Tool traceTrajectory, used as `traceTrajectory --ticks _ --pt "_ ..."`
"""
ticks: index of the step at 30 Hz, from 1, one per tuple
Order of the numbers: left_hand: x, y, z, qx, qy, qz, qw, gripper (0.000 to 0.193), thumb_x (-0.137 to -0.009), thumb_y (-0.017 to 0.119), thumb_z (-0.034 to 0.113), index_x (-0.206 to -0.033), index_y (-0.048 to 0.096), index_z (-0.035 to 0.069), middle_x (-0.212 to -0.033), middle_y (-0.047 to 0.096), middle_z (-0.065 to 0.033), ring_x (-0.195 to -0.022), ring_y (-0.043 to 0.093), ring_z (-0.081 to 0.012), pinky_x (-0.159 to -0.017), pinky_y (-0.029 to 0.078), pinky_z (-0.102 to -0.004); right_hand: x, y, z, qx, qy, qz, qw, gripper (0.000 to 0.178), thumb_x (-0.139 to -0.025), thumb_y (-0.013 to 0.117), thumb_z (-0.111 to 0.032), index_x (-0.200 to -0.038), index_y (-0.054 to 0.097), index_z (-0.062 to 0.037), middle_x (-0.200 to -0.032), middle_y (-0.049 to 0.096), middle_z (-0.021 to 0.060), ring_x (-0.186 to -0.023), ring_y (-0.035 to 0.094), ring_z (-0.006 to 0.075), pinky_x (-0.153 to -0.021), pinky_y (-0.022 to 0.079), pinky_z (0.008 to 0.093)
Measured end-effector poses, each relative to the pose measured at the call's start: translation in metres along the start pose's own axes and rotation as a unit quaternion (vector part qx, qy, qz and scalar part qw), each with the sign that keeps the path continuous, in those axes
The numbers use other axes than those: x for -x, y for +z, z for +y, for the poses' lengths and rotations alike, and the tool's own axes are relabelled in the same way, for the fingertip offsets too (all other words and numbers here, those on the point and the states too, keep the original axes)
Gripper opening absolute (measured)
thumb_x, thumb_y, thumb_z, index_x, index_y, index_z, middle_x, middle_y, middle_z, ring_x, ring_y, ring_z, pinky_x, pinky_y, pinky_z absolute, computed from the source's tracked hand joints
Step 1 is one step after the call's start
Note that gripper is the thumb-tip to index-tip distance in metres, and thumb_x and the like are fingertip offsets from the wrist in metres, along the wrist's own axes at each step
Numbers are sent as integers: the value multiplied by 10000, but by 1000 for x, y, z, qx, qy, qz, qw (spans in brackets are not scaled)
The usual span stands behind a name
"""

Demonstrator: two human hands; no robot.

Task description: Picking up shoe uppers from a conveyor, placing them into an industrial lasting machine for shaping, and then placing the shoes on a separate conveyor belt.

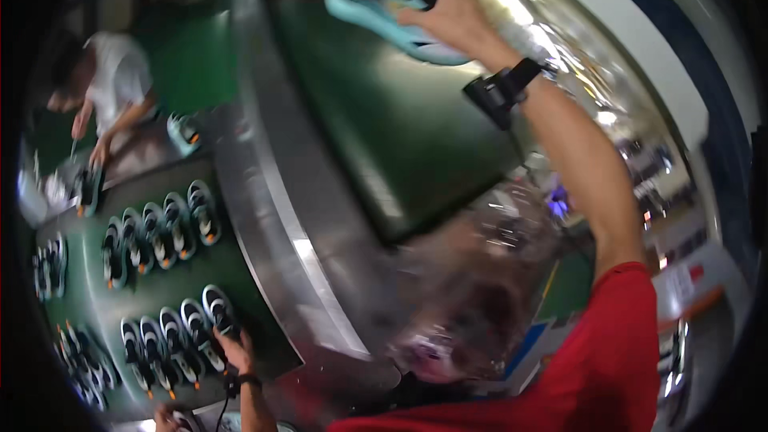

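Note:
High at the top, my right hand [456, 20] grips a sneaker [376, 24] with a pale blue sole and dark upper parts. Its thumb lies along the side; the top of the shoe is cut off by the picture edge. A black strap with a boxy device [500, 94] is on that wrist. Low on the left, my left hand [234, 350], also banded in black, is closed at the heel of a dark sneaker [216, 304], the rightmost of a row of several [164, 340] on the green belt. Blur hides its fingers in part.
More sneakers line the green belt [96, 288]. A person in white [120, 76] works at upper left; another person's hand [164, 418] shows at the lower left edge. A raised dark green panel [400, 128] with dark edges lies below my right hand. Clear plastic wrapping [464, 304] lies beyond the metal edge [320, 296].

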State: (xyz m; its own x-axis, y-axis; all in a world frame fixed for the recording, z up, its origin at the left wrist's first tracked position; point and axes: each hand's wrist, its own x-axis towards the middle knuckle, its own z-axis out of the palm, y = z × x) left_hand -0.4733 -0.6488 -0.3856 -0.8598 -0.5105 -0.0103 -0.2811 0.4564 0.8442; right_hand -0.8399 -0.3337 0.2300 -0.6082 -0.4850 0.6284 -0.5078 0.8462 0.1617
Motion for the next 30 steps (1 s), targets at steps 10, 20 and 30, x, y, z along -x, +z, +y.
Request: traceTrajectory --ticks 10,20,30 --pt "150 -31 295 421 -137 -540 716 608 -937 593 401 -1360 474 -19 -1398 484 -218 -1222 519 -343 -1067 371 -477 274 -303 -88 -179 16 -64 982 518 -704 707 -95 -1186 518 -121 -1183 570 77 -1176 546 268 -1016 339 510" --pt "378 1 453 308 -152 -872 350 754 -918 444 615 -1293 507 -36 -1128 633 -235 -985 649 -340 -868 529 -423 584 -434 -209 -69 302 -124 943 550 -649 673 34 -1173 562 -91 -1303 530 93 -1336 411 295 -1166 142 564" --pt "671 -43 450 235 125 -916 301 593 -955 542 200 -1456 337 -42 -1300 548 -144 -1151 561 -207 -989 440 -326 819 -502 -387 -65 727 455 510 748 -727 829 -251 -1353 491 -21 -1138 615 53 -1000 566 112 -871 493 266"
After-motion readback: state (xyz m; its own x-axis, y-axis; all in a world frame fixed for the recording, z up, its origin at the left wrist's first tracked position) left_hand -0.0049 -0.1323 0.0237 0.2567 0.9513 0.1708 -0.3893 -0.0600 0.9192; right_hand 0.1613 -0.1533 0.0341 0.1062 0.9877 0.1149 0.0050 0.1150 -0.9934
